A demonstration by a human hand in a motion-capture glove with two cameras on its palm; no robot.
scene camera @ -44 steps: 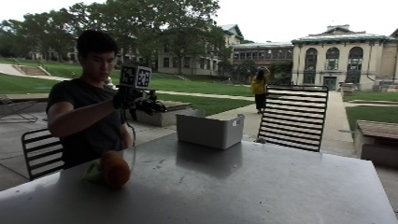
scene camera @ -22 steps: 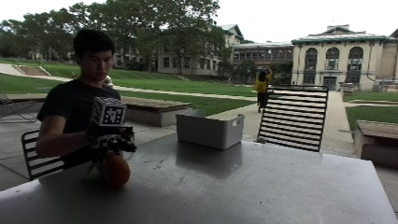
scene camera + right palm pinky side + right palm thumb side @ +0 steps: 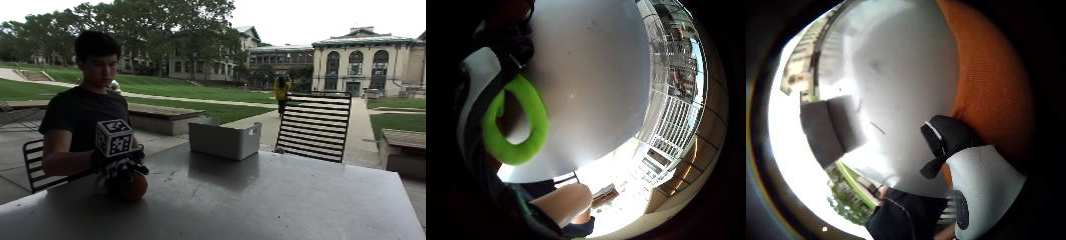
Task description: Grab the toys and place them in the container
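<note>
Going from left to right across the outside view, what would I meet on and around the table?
Gloved right hand resting on the orange toy on the table → grey container → black slatted chair behind the table's far edge.

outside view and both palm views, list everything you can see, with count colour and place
table: 1, grey metal, fills the foreground
container: 1, grey open bin, on the table's far side
orange toy: 1, orange, rounded, on the table's near-left part under the gloved hand
green ring toy: 1, bright green, on the table close by the palm; hidden in the outside view
slatted chair: 1, black, behind the table beside the container
second chair: 1, black, the person sits on it
person: 1, dark t-shirt, seated at the table's left
right hand: 1, black glove, on top of the orange toy, fingers curled round it
</note>
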